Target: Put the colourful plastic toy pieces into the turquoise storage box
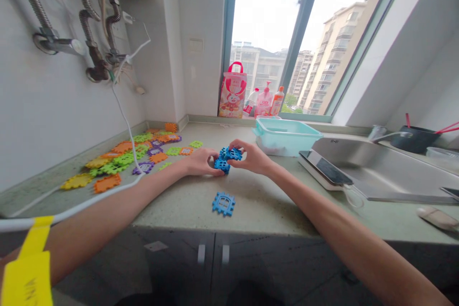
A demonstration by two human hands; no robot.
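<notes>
And there was the right hand [247,156], a little right of the frame's centre, its thumb and fingers clamped on the upper right of the blue pieces [227,158]. Over on the other side the left hand [201,161] had its thumb and fingers closed on them too — both hands on one bunch, right there in the middle of the frame, above the desk [179,205]. Just below them, a single blue square [224,204] lay flat on the desk, notched around its edge and framed in the middle like a window, touched by neither hand.

Out to the left spread the loose pieces [122,158] in orange, green, yellow and purple, overlapping in places, and a white cable [126,119] ran down across them — what a scatter! Right of centre, beyond the right hand, sat a turquoise basin [287,136]; then came a phone [328,167], dark side up, beside the steel sink [390,172] at the right. Up behind, at the window, a pink bag [233,95] stood left of the bottles [264,102].
</notes>
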